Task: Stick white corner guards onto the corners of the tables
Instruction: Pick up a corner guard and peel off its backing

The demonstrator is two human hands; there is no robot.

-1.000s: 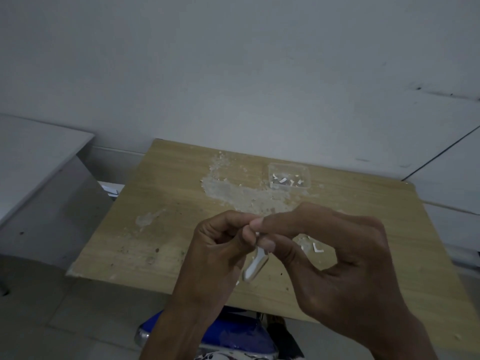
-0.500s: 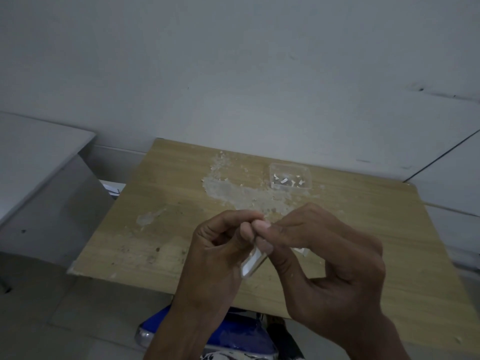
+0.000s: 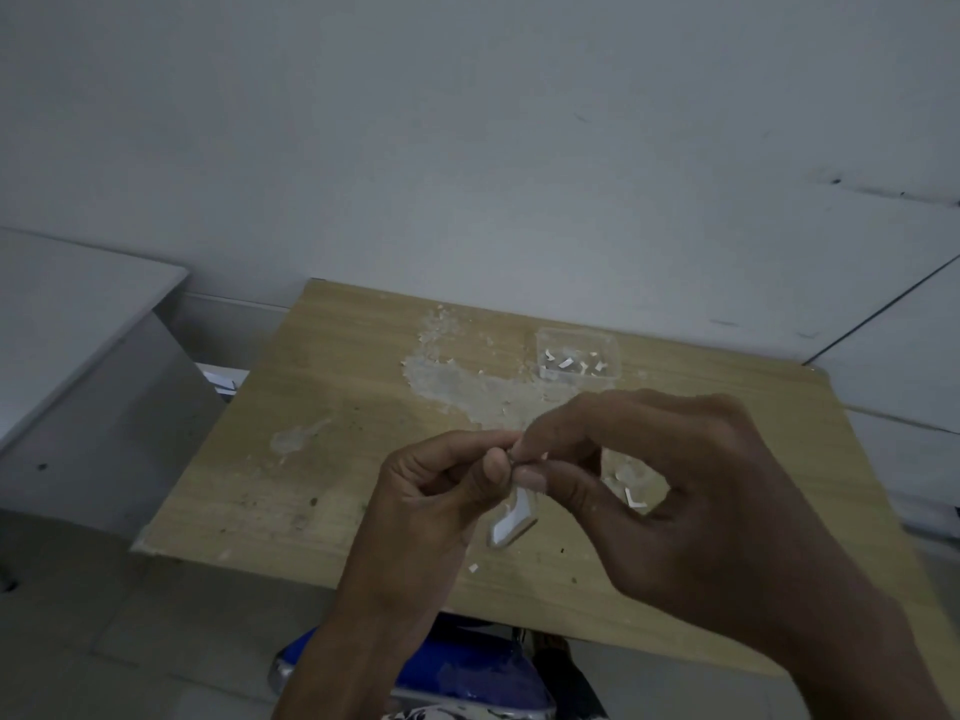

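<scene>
Head view showed both hands pinching one corner guard (image 3: 511, 522). It hung slanting below the left hand (image 3: 441, 491) and right hand (image 3: 675, 491), over the table (image 3: 311, 407).

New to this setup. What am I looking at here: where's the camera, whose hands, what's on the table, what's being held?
There is no robot: one camera worn on a person's head looks forward and down. The left hand and right hand meet above a wooden table, both pinching a small white corner guard at its top, apparently peeling its backing. At the table's far side stands a clear plastic box with white scraps inside. More white scraps lie near the right hand, and a patch of the tabletop is scraped bare.
</scene>
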